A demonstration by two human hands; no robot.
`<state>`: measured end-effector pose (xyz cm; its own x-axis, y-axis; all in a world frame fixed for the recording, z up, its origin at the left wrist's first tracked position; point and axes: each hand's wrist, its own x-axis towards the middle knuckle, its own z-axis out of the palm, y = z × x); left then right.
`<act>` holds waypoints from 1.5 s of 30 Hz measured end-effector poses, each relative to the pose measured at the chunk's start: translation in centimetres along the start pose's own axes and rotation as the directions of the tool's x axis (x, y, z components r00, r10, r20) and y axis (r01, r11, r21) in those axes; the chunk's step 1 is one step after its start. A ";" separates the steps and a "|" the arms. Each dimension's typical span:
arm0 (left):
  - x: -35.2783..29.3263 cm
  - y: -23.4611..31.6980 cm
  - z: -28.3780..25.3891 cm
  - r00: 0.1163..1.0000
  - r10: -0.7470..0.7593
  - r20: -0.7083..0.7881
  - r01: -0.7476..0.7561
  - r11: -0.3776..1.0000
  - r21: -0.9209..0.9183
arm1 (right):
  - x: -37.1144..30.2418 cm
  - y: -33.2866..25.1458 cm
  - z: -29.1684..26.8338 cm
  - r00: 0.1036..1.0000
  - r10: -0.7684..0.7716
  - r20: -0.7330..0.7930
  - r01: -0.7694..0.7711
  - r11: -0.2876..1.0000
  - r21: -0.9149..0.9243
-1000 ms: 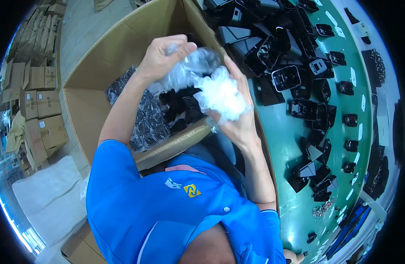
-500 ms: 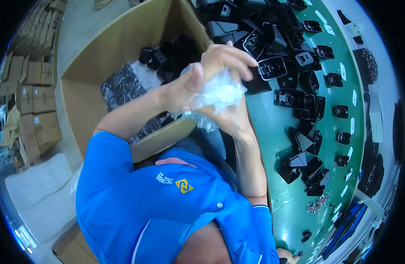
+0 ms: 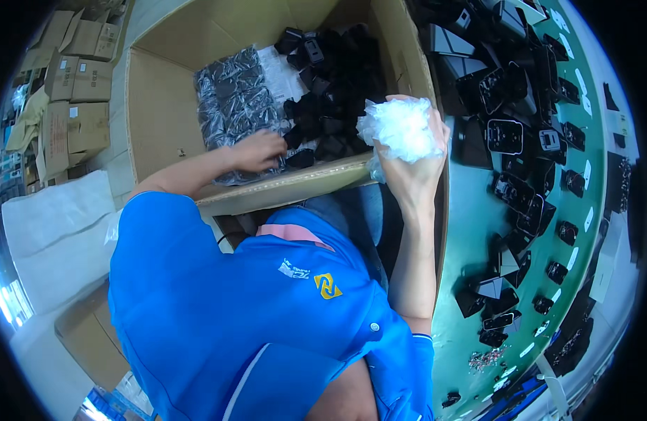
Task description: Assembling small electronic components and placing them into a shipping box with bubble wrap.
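Note:
My right hand [image 3: 416, 172] is wrapped round a crumpled bunch of clear plastic bags [image 3: 402, 130], held up over the near right corner of a large cardboard box [image 3: 162, 105]. My left hand [image 3: 259, 150] is down inside the box with its fingers curled; whatever they hold, if anything, is hidden. It lies beside black pieces sealed in clear plastic [image 3: 232, 88], set in rows on the left of the box. Loose black housings [image 3: 330, 91] are heaped on the right side of the box, past a white sheet [image 3: 280, 76].
Along the right runs a green table [image 3: 457, 238], with many black housings [image 3: 516, 189] piled on it and small red and silver parts [image 3: 486, 359] near its close end. Cartons [image 3: 88, 81] are stacked on the floor at far left, behind a white sheet-covered surface [image 3: 53, 217].
Both hands were on the plastic bags above the box. My left hand has let go and moved down into the box; my right hand now holds the bunch alone, farther right.

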<state>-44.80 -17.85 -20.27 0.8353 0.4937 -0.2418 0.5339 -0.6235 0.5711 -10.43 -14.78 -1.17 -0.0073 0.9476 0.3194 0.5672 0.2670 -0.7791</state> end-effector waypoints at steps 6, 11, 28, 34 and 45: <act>0.4 1.9 2.4 0.991 0.092 -0.096 -0.066 0.966 0.251 | -0.7 -0.4 0.0 0.999 0.045 -0.016 -0.045 0.999 -0.024; 3.6 3.5 1.4 0.968 -0.234 -0.093 0.222 0.967 -0.123 | -0.9 0.0 -0.2 0.997 0.073 0.022 -0.073 0.997 0.012; 1.4 1.7 1.0 0.990 0.131 -0.046 -0.114 0.957 0.267 | -1.1 0.0 -0.1 0.997 0.047 -0.066 -0.040 0.995 0.094; 3.3 1.1 2.1 0.985 0.149 -0.091 -0.127 0.968 0.214 | -0.9 0.1 0.0 0.996 0.041 -0.074 -0.033 0.994 0.102; 17.3 4.3 -13.9 0.622 -0.199 -0.757 0.029 0.972 -0.231 | -0.8 0.4 -0.3 0.997 0.018 -0.070 -0.015 0.998 0.054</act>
<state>-29.85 -3.61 -11.09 0.3137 0.8903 0.3300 0.5134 -0.4514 0.7298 -10.01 -15.46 -1.57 0.0611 0.9376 0.3422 0.5222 0.2622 -0.8115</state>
